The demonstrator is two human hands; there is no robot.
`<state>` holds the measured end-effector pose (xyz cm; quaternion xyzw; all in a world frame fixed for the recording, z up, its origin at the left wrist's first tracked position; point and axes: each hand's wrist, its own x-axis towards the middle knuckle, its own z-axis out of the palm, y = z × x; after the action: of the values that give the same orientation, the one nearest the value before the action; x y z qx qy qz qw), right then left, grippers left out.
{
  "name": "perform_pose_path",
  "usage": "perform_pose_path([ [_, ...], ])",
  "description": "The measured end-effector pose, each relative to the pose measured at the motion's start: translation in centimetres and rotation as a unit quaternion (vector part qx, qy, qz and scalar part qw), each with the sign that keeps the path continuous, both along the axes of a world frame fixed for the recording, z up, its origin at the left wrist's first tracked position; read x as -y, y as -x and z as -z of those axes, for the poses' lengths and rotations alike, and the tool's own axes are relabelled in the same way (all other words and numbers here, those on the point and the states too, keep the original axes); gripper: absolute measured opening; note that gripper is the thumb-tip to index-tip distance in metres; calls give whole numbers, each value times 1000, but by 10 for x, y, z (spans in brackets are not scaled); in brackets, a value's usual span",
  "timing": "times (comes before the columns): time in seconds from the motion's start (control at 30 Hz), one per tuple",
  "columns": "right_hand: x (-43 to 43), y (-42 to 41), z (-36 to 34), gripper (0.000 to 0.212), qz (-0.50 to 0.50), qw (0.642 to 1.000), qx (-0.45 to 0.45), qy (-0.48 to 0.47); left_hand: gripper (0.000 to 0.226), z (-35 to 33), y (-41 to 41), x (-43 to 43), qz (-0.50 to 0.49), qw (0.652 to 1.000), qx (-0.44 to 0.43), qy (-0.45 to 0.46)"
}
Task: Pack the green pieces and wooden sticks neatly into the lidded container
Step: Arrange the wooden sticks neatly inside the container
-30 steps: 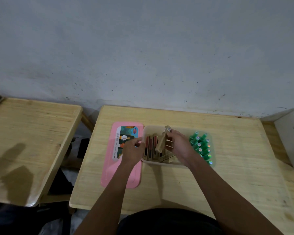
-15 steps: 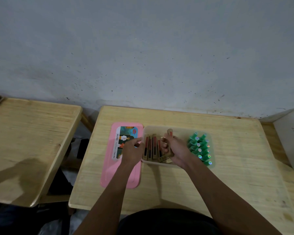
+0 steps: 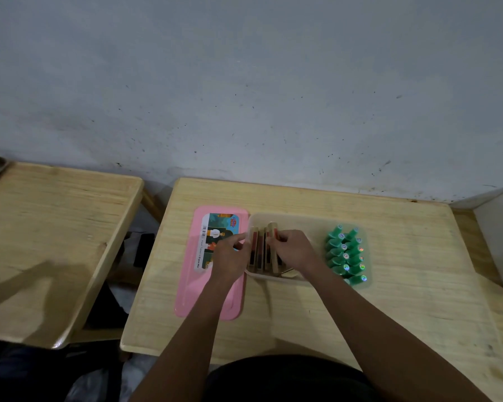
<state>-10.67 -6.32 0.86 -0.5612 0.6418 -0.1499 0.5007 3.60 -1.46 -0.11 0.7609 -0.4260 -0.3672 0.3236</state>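
I see the translucent container [image 3: 311, 220] sitting open on the wooden counter [image 3: 404, 285] at the middle of the frame. In its right end the green pieces [image 3: 344, 253] stand packed in two close rows, their shiny round caps facing up. In its left end the wooden sticks [image 3: 262, 250] lie side by side, running from far wall to near wall, some showing a red face. My right hand [image 3: 295, 250] is curled over the sticks, fingers pinching the rightmost one, whose far end rises a little above the others. My left hand [image 3: 231, 256] is closed on the container's left wall, thumb and fingers gripping the rim. Touching that wall on the left lies the pink lid [image 3: 192, 285], flat on the counter with a printed label on its far half. A second counter [image 3: 50, 236] stands apart at the left of the frame.
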Motion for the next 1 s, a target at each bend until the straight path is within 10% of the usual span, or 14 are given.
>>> perform_pose_path([
  [0.23, 18, -22, 17, 32, -78, 984, -160, 26, 33, -2, 1, 0, 0, 1000, 3, 6],
  [0.8, 27, 23, 9, 20, -49, 988, -121, 79, 34, -3, 0, -1, 4, 1000, -1, 7],
  [1.0, 22, 53, -6, 26, -281, 926, -247, 46, 35, -3, 0, -1, 5, 1000, -7, 0],
])
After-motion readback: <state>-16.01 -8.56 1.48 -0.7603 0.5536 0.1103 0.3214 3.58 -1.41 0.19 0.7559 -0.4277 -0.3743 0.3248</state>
